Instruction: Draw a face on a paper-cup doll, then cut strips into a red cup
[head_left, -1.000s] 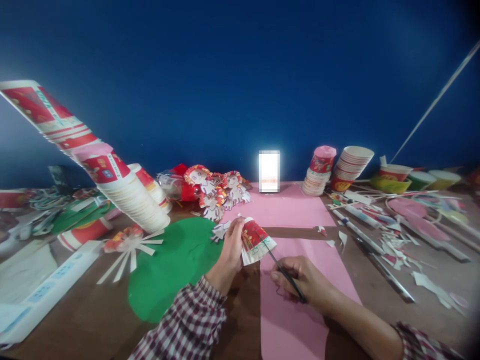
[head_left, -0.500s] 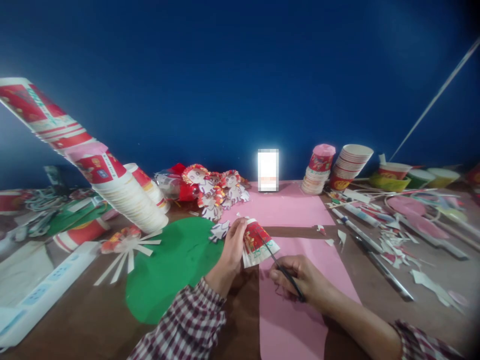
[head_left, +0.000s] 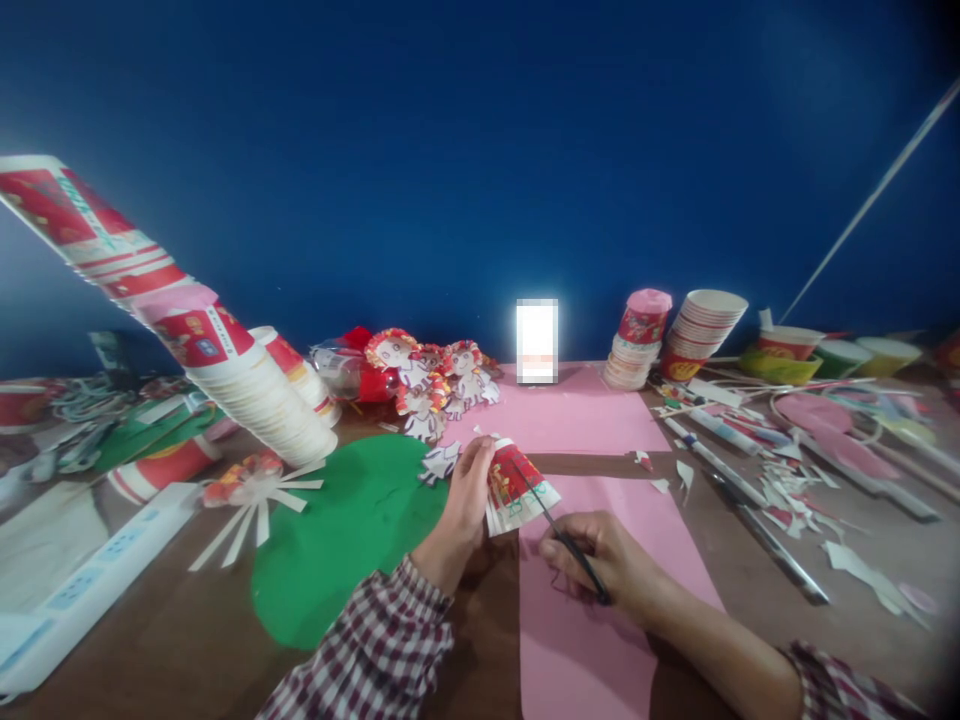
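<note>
My left hand [head_left: 471,485] grips a red-and-white paper cup [head_left: 517,490] by its left side, fingers closed round it. The cup is tilted, with green marks near its white edge. In my right hand [head_left: 600,560] is a pair of black scissors [head_left: 574,550], seen nearly edge-on, fingers closed about the handles. Their blades reach up to the cup's printed wall and touch or overlap it; how far they part is not clear. Below my right hand lies a pink sheet [head_left: 585,650]. A green paper round [head_left: 345,540] is left of my left hand.
Paper cutout figures [head_left: 424,385] stand behind my left hand. Tall cup stacks rise at left [head_left: 247,390] and back right [head_left: 701,335]. A power strip [head_left: 97,590] lies at left. Paper scraps [head_left: 795,490] and a metal rod [head_left: 780,545] lie at right. A bright blurred rectangle [head_left: 537,340] stands behind.
The cup has turned very slightly in my left hand, its green marks shifting a little. Both hands and the scissors stay in almost the same place.
</note>
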